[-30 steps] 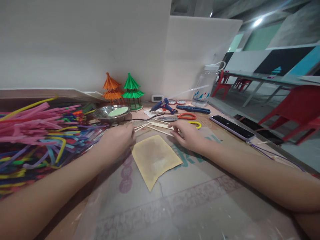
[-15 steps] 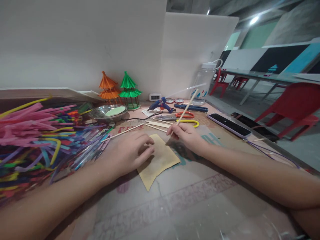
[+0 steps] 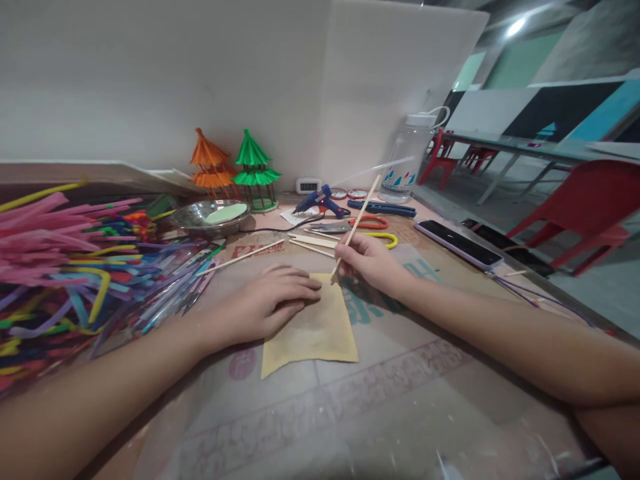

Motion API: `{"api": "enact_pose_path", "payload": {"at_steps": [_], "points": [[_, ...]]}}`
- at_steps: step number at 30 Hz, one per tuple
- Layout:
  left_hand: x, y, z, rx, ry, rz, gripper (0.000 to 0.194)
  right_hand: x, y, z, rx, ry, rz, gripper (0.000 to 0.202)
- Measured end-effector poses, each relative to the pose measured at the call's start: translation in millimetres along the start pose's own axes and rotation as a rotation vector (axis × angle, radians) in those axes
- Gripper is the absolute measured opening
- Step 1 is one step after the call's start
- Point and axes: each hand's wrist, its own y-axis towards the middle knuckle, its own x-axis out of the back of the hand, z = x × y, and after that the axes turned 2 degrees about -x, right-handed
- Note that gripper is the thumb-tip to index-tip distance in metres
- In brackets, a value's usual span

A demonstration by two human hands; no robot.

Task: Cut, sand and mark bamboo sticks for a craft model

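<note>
My left hand (image 3: 277, 297) lies with its fingers stretched out over the upper left part of a yellowish sheet of paper (image 3: 320, 333), which has one ragged edge and looks like sandpaper. In my right hand (image 3: 367, 263) a thin wooden stick (image 3: 365, 208) is pinched between thumb and fingers. It leans up and to the right, and its lower tip is at the sheet's upper right corner; whether it touches cannot be made out. Several loose wooden sticks (image 3: 313, 248) lie just behind the sheet.
Pipe cleaners (image 3: 55, 267) are heaped at left. Behind stand a metal bowl (image 3: 207, 219), orange (image 3: 213, 160) and green (image 3: 254, 160) pagoda models, a glue gun (image 3: 320, 200), yellow-handled scissors (image 3: 393, 240) and a water bottle (image 3: 406, 153). A phone (image 3: 457, 245) lies at right.
The yellowish sheet has turned, so its ragged edge now faces me. My left hand's fingers have straightened and moved right onto it. The stick stays in my right hand, its tip slightly lower.
</note>
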Motion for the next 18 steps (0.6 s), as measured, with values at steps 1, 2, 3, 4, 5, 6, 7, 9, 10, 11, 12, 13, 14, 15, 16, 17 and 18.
{"api": "enact_pose_path", "payload": {"at_steps": [1,2,3,4,5,6,7,9,10,11,12,13,14,15,16,17,18], "points": [[-1.0,0,1,-0.019,-0.010,-0.002,0.030,0,0,1,0.012,-0.035,-0.003,0.038],[-2.0,0,2,-0.032,-0.013,-0.012,0.030,0,-1,1,0.022,-0.063,-0.004,0.038],[-3.0,1,3,-0.037,-0.016,-0.031,0.029,0,-1,2,0.026,-0.078,0.001,0.038],[-3.9,1,3,-0.038,-0.019,-0.056,0.028,0,-2,4,0.024,-0.075,0.012,0.038],[-4.6,2,2,-0.033,-0.024,-0.085,0.027,0,-3,5,0.013,-0.059,0.028,0.038],[-5.3,2,2,-0.019,-0.025,-0.116,0.025,0,-3,6,-0.002,-0.029,0.046,0.039],[-5.6,3,1,0.003,-0.019,-0.144,0.024,0,-4,7,-0.021,0.010,0.063,0.040],[-5.3,3,-2,0.048,0.018,-0.200,0.021,-2,-6,10,-0.062,0.088,0.103,0.041],[-4.5,3,-3,0.063,0.053,-0.234,0.020,-3,-7,12,-0.080,0.119,0.132,0.041],[-3.2,3,-4,0.066,0.098,-0.268,0.020,-5,-9,13,-0.097,0.143,0.168,0.040],[-1.3,2,-5,0.051,0.150,-0.297,0.022,-7,-11,15,-0.116,0.155,0.209,0.040],[0.9,1,-7,0.026,0.196,-0.314,0.025,-10,-13,17,-0.139,0.159,0.257,0.039],[3.5,0,-9,-0.007,0.230,-0.310,0.029,-13,-15,19,-0.166,0.157,0.308,0.039],[6.3,-2,-12,-0.038,0.249,-0.289,0.033,-17,-18,20,-0.195,0.156,0.361,0.040],[9.0,-3,-15,-0.076,0.260,-0.263,0.037,-20,-21,22,-0.222,0.157,0.410,0.041],[11.5,-4,-18,-0.109,0.271,-0.231,0.039,-23,-24,23,-0.243,0.165,0.453,0.042],[13.6,-5,-21,-0.148,0.286,-0.217,0.040,-25,-26,24,-0.255,0.176,0.491,0.045]]}}
